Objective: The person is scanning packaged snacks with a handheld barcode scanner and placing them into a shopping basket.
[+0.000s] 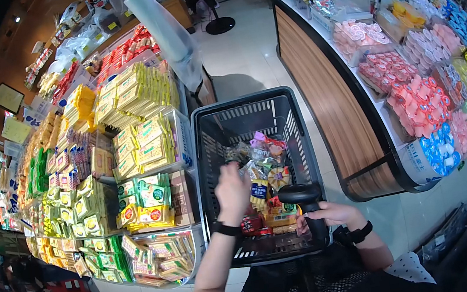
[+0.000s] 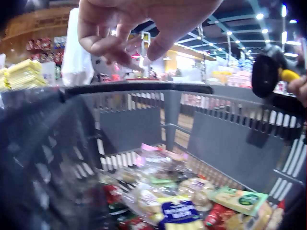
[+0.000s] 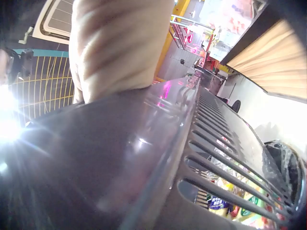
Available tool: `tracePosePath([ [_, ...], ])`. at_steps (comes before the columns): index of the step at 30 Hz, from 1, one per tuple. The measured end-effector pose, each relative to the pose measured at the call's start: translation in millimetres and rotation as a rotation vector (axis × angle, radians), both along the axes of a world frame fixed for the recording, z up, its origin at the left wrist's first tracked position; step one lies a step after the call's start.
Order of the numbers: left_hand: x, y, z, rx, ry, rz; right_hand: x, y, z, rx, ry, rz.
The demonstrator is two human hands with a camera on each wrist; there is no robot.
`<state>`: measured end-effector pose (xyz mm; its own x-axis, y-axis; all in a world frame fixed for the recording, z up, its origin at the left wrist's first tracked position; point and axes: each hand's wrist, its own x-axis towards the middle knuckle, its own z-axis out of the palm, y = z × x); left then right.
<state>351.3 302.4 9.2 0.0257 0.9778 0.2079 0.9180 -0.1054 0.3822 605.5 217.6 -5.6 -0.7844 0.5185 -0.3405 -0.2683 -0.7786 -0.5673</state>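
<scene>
Right hand [image 3: 115,48] curled over dark basket [image 3: 144,139] edge; packets [image 3: 219,203] behind slotted wall [image 3: 225,143].

Snack packets [image 1: 264,190] lie in the basket [image 1: 240,107], shelves [image 1: 127,162] left, counter [image 1: 330,107] right.

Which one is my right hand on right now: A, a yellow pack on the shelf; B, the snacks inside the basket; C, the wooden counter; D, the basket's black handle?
D: the right hand grips the black handle at the near end of the basket.
</scene>
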Motion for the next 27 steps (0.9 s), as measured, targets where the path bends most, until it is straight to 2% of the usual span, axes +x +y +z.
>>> tracePosePath([
  [2,36,-15,-33,-0.314,0.142,-0.127,0,0,3,0.012,0.005,-0.006],
  [4,65,-28,-95,-0.457,0.141,-0.155,1,1,5,0.024,0.010,-0.011],
  [6,82,-44,-127,-0.598,0.167,-0.343,2,1,5,0.031,0.015,-0.043],
  [7,90,-40,-142,-0.846,0.297,-0.386,3,0,0,0.017,0.027,-0.050],
  [8,91,-44,-156,-0.846,0.292,-0.393,4,0,-3,0.016,0.021,-0.053],
  [10,89,-63,-176,-0.417,0.567,-0.484,4,0,-5,0.010,0.062,-0.065],
  [11,85,-53,-139,-0.696,0.480,-0.487,3,0,-5,0.018,0.051,-0.058],
  [12,79,-52,-133,-0.695,0.477,-0.488,4,0,-3,0.018,0.048,-0.058],
  [15,64,-50,-135,-0.445,0.288,-0.550,3,2,0,0.034,0.051,-0.044],
  [17,56,-46,-171,-0.421,0.221,-0.580,4,3,1,0.040,0.041,-0.037],
  [19,53,-41,-175,-0.398,0.154,-0.609,6,2,-3,0.045,0.041,-0.036],
  [21,50,-32,-159,-0.618,-0.292,-0.091,5,2,-4,0.050,0.040,-0.036],
  [22,41,-27,-171,-0.617,-0.291,-0.092,5,2,-4,0.050,0.033,-0.055],
  [23,29,-22,-193,-0.623,-0.587,-0.071,4,2,-4,0.049,0.024,-0.074],
  [24,22,-17,-182,-0.620,-0.882,-0.049,3,2,-1,0.048,0.024,-0.074],
  [25,14,-15,-170,-0.787,-1.064,0.040,2,2,4,0.041,0.010,-0.070],
  [26,11,-11,-132,-0.953,-1.243,0.134,1,3,7,0.033,-0.003,-0.066],
  [27,3,-7,-146,-0.872,-1.312,0.076,1,4,7,0.032,-0.003,-0.065],
])
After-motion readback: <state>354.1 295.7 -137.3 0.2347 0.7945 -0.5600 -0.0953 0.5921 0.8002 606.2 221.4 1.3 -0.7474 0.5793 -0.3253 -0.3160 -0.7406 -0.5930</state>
